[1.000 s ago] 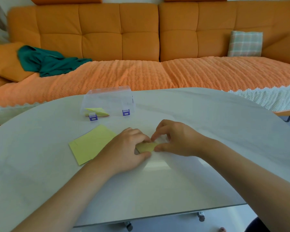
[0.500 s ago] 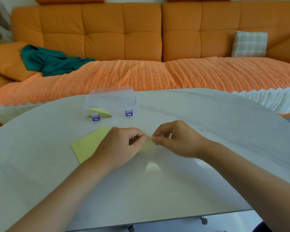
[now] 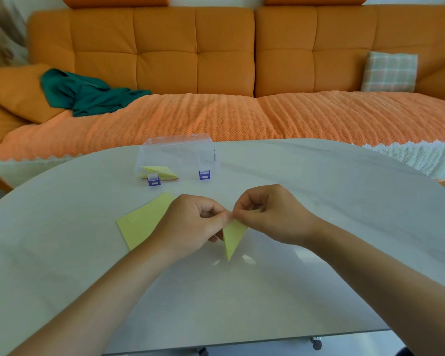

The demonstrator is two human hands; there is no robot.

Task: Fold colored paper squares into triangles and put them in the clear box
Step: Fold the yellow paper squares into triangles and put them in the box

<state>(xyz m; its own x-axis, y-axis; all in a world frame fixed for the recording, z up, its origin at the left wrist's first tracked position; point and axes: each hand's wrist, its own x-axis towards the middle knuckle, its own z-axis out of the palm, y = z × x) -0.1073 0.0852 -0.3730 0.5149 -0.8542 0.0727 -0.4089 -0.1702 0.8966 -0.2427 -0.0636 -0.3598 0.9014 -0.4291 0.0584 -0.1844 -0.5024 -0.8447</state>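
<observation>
- Head camera over a pale table [image 3: 319, 201]: both hands meet at centre and pinch the top edge of a yellow triangle [image 3: 233, 237], which hangs with its tip toward six o'clock, just above the tabletop.
- The left hand [image 3: 190, 224] has thumb and forefinger closed on the paper's upper corner, its other fingers curled. The right hand [image 3: 270, 217] nips the same edge from the three o'clock side.
- The paper looks feather-light and thin, stiffest along its crease. A hard squeeze would likely dent it, so a light pinch at the folded edge seems the best hold.
- The clear box [image 3: 177, 155] stands near, at eleven o'clock from the hands, with folded yellow pieces [image 3: 159, 173] inside. Whether its lid is open cannot be told.
- Flat yellow squares [image 3: 144, 222] lie at nine o'clock, partly under the left hand.
</observation>
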